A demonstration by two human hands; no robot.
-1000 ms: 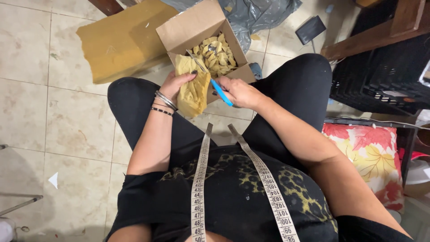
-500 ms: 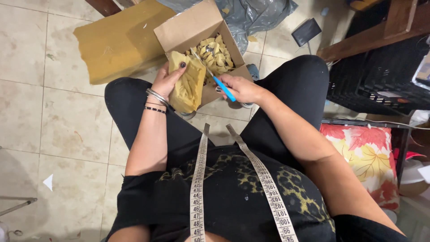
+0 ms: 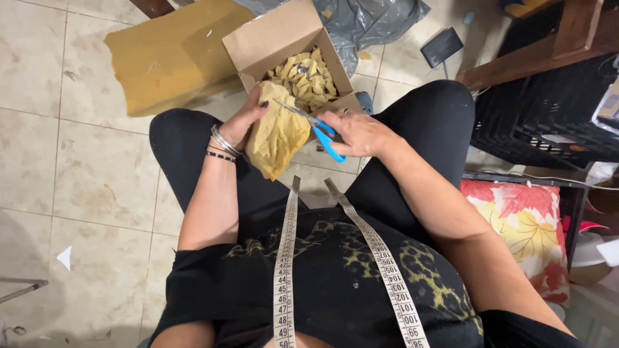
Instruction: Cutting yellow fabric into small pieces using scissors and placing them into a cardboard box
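The person sits over the tiled floor (image 3: 84, 174) with a yellow foam piece (image 3: 278, 135) held up above the lap. The left hand (image 3: 248, 119) is wrapped around the foam's left edge, fingers curled tight over it. The right hand (image 3: 358, 132) has its fingers through the blue handles of a pair of scissors (image 3: 309, 122), closed around them; the blades are parted a little and point left across the top of the foam, touching it.

Compared with half a second ago, the foam has come a bit nearer to the body and sits lower against the box, and the scissors have turned from a steep slant to lie almost flat across the foam's upper edge. A second ago the blue handle hung below the foam's right side, well away from the top.

Just beyond the hands stands an open cardboard box (image 3: 271, 38), its inside heaped with small yellow foam scraps (image 3: 308, 77). To the far left of it lies a flat yellow sheet (image 3: 171, 55) on the floor. A measuring tape (image 3: 284, 270) hangs around the person's neck, both ends pointing towards the foam. At the right edge sits a flowered cushion (image 3: 522, 219), with a black crate (image 3: 548, 122) behind it.
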